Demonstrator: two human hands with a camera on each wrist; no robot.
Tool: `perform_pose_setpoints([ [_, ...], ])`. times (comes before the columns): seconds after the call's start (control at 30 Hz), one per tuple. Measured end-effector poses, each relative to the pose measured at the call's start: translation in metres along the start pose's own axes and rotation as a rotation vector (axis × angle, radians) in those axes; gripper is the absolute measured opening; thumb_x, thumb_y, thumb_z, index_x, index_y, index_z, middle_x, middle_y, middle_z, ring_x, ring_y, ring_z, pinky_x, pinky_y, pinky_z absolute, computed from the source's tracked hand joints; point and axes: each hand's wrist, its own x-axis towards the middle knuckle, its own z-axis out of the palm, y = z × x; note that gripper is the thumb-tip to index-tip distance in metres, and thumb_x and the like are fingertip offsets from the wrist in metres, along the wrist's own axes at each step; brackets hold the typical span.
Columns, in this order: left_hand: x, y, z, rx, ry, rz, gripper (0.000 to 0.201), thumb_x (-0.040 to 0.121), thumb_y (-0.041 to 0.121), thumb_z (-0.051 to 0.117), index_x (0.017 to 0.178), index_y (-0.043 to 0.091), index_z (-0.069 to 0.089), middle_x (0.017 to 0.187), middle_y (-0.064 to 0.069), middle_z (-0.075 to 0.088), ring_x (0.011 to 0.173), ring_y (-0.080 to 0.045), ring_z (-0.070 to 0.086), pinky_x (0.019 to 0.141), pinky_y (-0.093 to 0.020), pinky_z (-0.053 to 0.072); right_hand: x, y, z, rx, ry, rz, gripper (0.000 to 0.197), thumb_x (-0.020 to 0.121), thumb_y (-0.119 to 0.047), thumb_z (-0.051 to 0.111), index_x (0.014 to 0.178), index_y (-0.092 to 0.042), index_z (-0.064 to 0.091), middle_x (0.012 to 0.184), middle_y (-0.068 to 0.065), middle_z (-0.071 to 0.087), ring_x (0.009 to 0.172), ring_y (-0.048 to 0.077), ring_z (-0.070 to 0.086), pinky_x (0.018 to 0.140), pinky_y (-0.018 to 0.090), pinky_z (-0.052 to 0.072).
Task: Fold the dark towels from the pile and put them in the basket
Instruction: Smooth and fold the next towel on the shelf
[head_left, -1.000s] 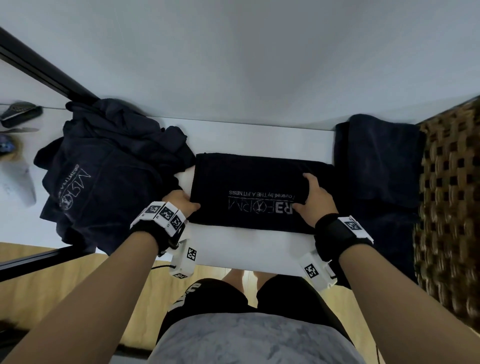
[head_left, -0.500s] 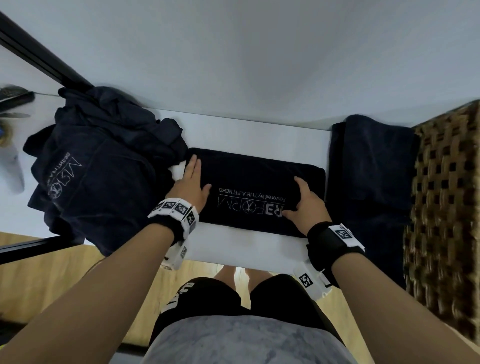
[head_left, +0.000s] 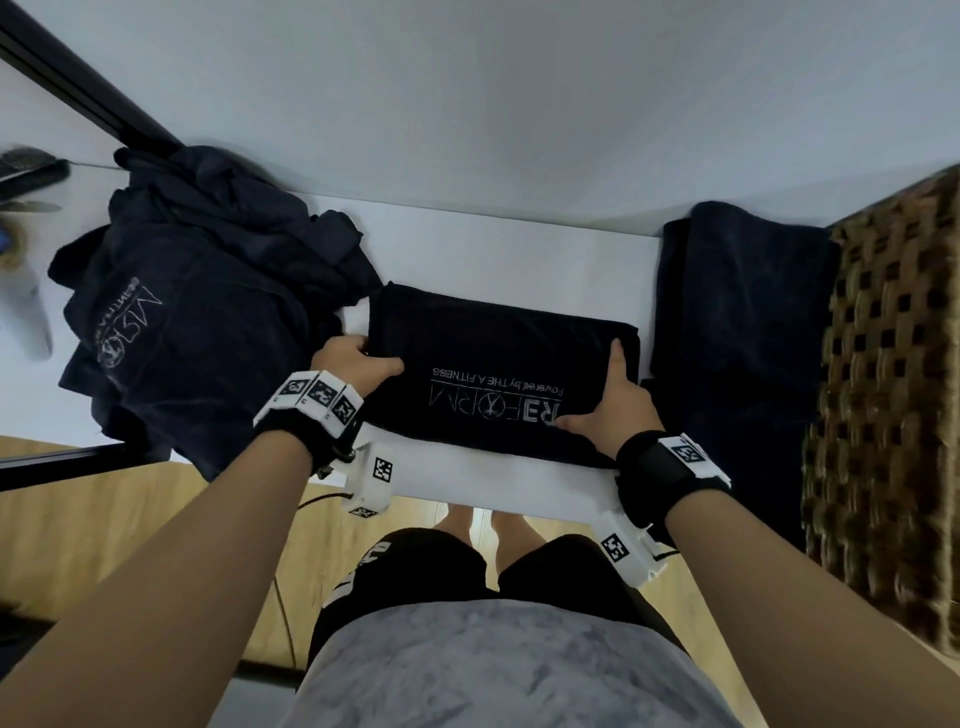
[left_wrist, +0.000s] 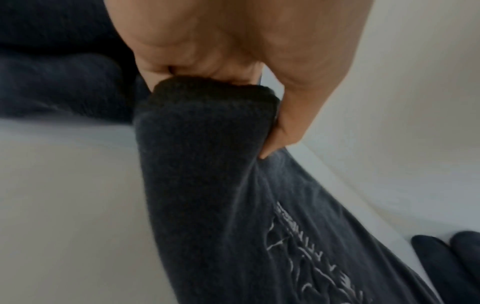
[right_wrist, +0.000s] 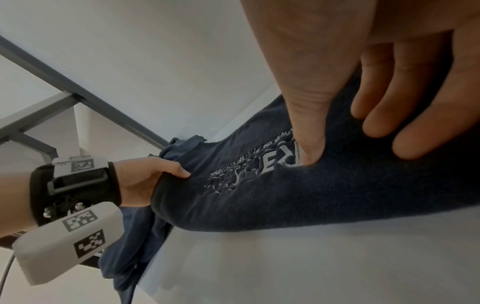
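A folded dark towel (head_left: 498, 364) with white lettering lies across the middle of the white table (head_left: 493, 249). My left hand (head_left: 363, 358) grips its left end, thumb on top and fingers curled round the roll of cloth (left_wrist: 207, 185). On the towel's right end rests my right hand (head_left: 608, 405), thumb pressed into the lettering and fingers loosely spread (right_wrist: 376, 107). The pile of crumpled dark towels (head_left: 197, 332) sits just left of my left hand. The brown woven basket (head_left: 893, 415) stands at the right edge.
Another dark towel (head_left: 737, 312) lies between the folded towel and the basket, hanging over the table's front. A black frame bar (head_left: 78, 88) runs at the back left above a few small items (head_left: 31, 171). A plain wall backs the table.
My left hand went from lying flat on the towel's left end to gripping that end. The right hand slid a little toward the right end.
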Motion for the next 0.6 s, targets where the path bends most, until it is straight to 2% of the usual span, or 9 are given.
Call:
perform_pose_setpoints([
  [0.03,-0.005,-0.001,-0.004,-0.009,0.012,0.025,0.031,0.075,0.029,0.072,0.101,0.011,0.068,0.093,-0.006,0.069,0.082,-0.019,0.063,0.06,-0.023,0.045,-0.001,-0.002,0.002,-0.009,-0.006,-0.007,0.13,0.071,-0.037,0.086,0.154,-0.024,-0.014,0.124,0.012,0.059,0.11,0.027,0.059,0.094,0.036,0.052],
  [0.1,-0.018,-0.001,-0.011,-0.005,0.067,0.149,0.03,0.079,0.026,0.067,0.108,0.019,0.066,0.09,-0.005,0.068,0.071,-0.01,0.055,0.056,-0.013,0.038,-0.003,-0.008,0.009,-0.035,-0.021,-0.042,0.128,0.073,-0.041,0.083,0.154,-0.024,-0.015,0.12,0.011,0.06,0.105,0.026,0.061,0.09,0.035,0.053],
  [0.2,-0.047,0.008,-0.011,-0.016,0.093,0.344,0.051,0.081,0.019,0.064,0.13,0.031,0.055,0.071,0.001,0.059,0.061,0.0,0.052,0.055,0.0,0.036,-0.008,-0.021,0.028,-0.055,-0.04,-0.123,0.121,0.077,-0.044,0.078,0.155,-0.024,-0.013,0.108,0.008,0.061,0.092,0.023,0.061,0.077,0.03,0.051],
  [0.27,-0.066,0.018,-0.001,-0.049,0.076,0.398,0.061,0.083,0.019,0.062,0.139,0.035,0.046,0.07,0.008,0.057,0.063,0.002,0.055,0.056,0.003,0.036,-0.01,-0.031,0.038,0.002,-0.072,-0.177,0.11,0.083,-0.04,0.073,0.156,-0.024,-0.008,0.099,0.007,0.063,0.084,0.021,0.062,0.075,0.029,0.051],
  [0.37,-0.084,0.035,0.031,-0.031,0.07,0.44,0.067,0.085,0.023,0.058,0.146,0.034,0.032,0.089,0.007,0.059,0.068,-0.003,0.054,0.055,-0.003,0.036,-0.014,-0.042,0.04,0.246,-0.147,-0.19,0.072,0.096,-0.032,0.058,0.155,-0.028,0.016,0.094,0.004,0.066,0.084,0.023,0.067,0.079,0.033,0.056],
  [0.43,-0.091,0.048,0.058,-0.04,0.032,0.46,0.07,0.085,0.021,0.057,0.148,0.027,0.028,0.101,0.001,0.063,0.077,-0.009,0.058,0.066,-0.012,0.044,-0.017,-0.045,0.031,0.529,-0.216,-0.098,0.043,0.102,-0.033,0.044,0.145,-0.027,0.041,0.096,0.004,0.067,0.083,0.021,0.069,0.074,0.036,0.058],
  [0.47,-0.094,0.055,0.071,-0.044,0.001,0.465,0.071,0.086,0.02,0.057,0.15,0.023,0.027,0.11,-0.004,0.064,0.089,-0.015,0.061,0.077,-0.02,0.049,-0.019,-0.046,0.025,0.689,-0.266,-0.014,0.037,0.104,-0.036,0.039,0.136,-0.024,0.052,0.096,0.004,0.068,0.083,0.019,0.069,0.07,0.034,0.058],
  [0.53,-0.099,0.068,0.094,-0.025,-0.082,0.487,0.073,0.087,0.021,0.057,0.152,0.016,0.022,0.122,-0.01,0.061,0.109,-0.023,0.059,0.093,-0.033,0.049,-0.018,-0.043,0.012,0.94,-0.347,0.124,0.038,0.103,-0.047,0.036,0.112,-0.023,0.064,0.094,0.002,0.07,0.082,0.017,0.069,0.067,0.032,0.056],
  [0.6,-0.102,0.075,0.111,-0.037,-0.147,0.521,0.074,0.089,0.024,0.059,0.152,0.015,0.021,0.11,-0.005,0.061,0.108,-0.023,0.059,0.089,-0.027,0.047,-0.013,-0.037,0.004,0.973,-0.37,0.141,0.04,0.098,-0.055,0.044,0.104,-0.023,0.067,0.096,-0.001,0.074,0.087,0.017,0.071,0.072,0.033,0.056],
])
